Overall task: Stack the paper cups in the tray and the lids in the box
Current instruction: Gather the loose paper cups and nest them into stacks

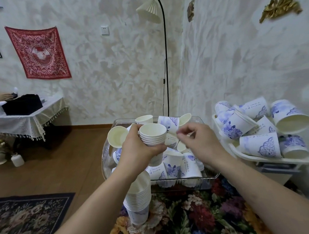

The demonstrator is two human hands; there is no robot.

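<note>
Left hand (135,150) grips nested cups (152,134); right hand (199,141) beside them, loosely curled, empty.

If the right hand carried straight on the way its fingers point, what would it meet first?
The right hand points left toward the nested stack of white paper cups gripped by the left hand. It would probably meet that stack's side first, though depth is unclear from this single view.
</note>
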